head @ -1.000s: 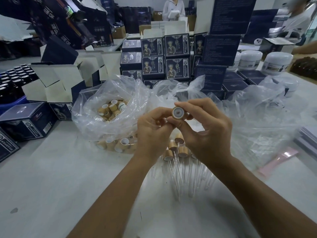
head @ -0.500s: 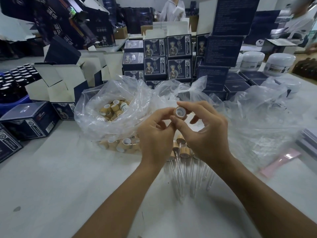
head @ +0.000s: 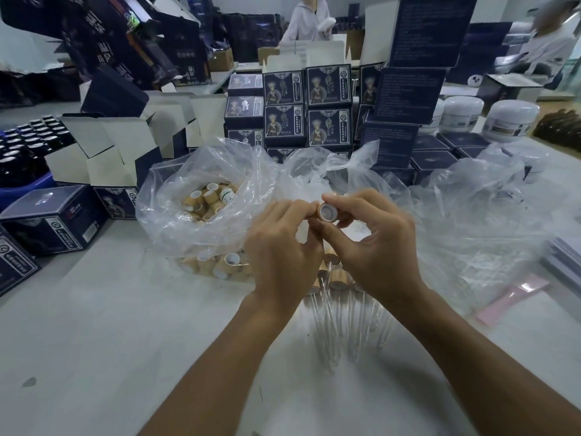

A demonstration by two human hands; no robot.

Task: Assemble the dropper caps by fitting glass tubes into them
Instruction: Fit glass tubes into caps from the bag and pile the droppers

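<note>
Both hands have drifted slightly rightward since a second ago, the left fingertips now pressed against the cap's side. The right hand (head: 374,243) pinches a dropper cap (head: 327,211) between thumb and forefinger, its open end facing the camera, above the desk (head: 94,325). The left hand (head: 283,247) has curled fingers touching the cap. Assembled droppers (head: 338,280) lie below the hands, beside a plastic bag (head: 176,199) of loose caps.
</note>
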